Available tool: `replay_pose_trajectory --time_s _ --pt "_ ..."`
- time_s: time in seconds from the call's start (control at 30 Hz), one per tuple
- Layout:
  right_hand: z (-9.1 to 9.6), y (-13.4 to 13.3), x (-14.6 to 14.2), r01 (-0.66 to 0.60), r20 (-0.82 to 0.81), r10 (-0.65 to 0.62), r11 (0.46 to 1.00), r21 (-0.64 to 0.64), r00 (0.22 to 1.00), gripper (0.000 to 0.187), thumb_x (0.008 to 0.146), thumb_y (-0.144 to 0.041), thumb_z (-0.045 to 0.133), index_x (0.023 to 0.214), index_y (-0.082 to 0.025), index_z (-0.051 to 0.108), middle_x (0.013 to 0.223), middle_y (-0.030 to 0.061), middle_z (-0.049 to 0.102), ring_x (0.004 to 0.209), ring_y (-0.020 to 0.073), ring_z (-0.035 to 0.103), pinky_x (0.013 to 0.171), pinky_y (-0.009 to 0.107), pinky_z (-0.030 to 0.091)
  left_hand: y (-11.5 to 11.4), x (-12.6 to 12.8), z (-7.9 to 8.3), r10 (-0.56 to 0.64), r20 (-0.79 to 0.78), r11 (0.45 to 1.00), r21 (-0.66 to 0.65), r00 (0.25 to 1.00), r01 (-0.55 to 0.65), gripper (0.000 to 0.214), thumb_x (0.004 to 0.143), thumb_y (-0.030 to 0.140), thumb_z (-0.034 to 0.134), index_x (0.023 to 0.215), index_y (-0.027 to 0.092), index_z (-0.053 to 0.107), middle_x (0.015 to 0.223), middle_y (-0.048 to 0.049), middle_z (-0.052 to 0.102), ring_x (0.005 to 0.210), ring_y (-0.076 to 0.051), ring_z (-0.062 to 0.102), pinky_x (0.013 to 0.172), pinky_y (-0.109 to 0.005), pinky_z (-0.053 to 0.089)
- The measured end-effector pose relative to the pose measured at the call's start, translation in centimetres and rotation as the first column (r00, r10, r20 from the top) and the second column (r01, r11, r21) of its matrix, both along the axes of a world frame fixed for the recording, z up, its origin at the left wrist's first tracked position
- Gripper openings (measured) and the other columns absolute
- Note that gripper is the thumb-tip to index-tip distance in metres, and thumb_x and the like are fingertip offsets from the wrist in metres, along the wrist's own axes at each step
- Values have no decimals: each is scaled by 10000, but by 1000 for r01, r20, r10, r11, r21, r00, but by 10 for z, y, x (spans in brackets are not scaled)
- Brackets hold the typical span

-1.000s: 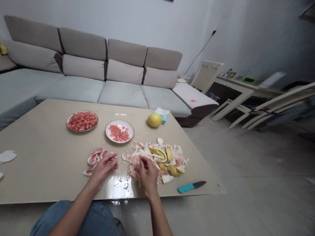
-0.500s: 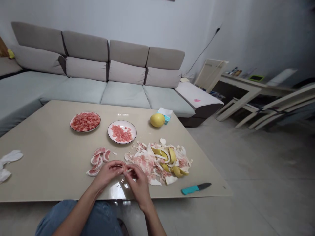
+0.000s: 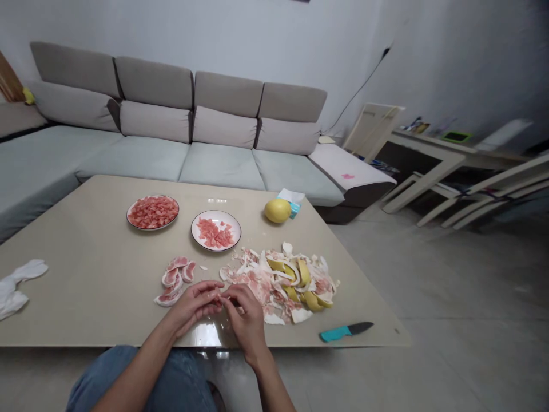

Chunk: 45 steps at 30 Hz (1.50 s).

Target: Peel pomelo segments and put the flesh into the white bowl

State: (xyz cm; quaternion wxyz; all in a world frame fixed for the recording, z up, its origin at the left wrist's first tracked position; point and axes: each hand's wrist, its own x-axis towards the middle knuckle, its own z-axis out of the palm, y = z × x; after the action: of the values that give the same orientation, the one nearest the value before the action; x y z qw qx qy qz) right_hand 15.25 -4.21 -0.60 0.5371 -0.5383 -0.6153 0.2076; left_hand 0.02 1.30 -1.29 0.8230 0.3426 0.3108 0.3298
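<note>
My left hand (image 3: 196, 308) and my right hand (image 3: 245, 313) meet fingertip to fingertip above the table's near edge. Pinched between them is a small pinkish bit of pomelo flesh (image 3: 218, 296), mostly hidden by the fingers. Just left of my left hand lie several unpeeled pomelo segments (image 3: 172, 284) with white membrane. A heap of pomelo peel and membrane (image 3: 278, 280) spreads beyond and to the right of my right hand. Farther back, a white plate (image 3: 233, 223) carries some pink flesh pieces, and a second plate (image 3: 148, 228) is piled full of them.
A knife (image 3: 346, 332) with a turquoise handle lies near the front right edge. At the back right, a whole yellow pomelo (image 3: 277, 211) sits beside a tissue pack (image 3: 295, 203). White gloves or cloths (image 3: 21, 283) lie at the left. Behind the table (image 3: 98, 257) stands a sofa (image 3: 223, 163).
The view has shifted slightly, so the scene sits a little farther right. My fingers have moved a little around the small piece; both hands stay together over the same spot.
</note>
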Motion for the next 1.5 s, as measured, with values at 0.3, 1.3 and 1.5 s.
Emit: replay_pose_trajectory --time_s 0.3,1.3,1.5 --pt "-11 2 -8 74 318 -110 990 123 942 195 897 -88 405 854 -196 562 870 73 580 799 192 562 701 291 460 -1 3 -5 63 35 998 -11 997 -62 206 730 222 770 883 137 663 858 -42 667 798 -128 652 749 -208 527" --pt "-8 -17 -22 134 -110 -153 978 -163 982 234 954 -262 394 734 -226 464 686 -15 501 658 164 490 650 277 375 0 16 -10 279 -184 899 396 942 -189 203 621 208 792 792 150 700 825 -59 685 811 -191 627 779 -286 480" --pt "6 -13 -12 116 -195 -143 982 -147 970 239 943 -281 422 719 -221 479 649 -20 528 633 155 515 638 264 396 -1 15 -6 236 -187 940 294 954 -175 274 618 274 815 832 144 703 850 -65 698 821 -188 637 796 -290 484"
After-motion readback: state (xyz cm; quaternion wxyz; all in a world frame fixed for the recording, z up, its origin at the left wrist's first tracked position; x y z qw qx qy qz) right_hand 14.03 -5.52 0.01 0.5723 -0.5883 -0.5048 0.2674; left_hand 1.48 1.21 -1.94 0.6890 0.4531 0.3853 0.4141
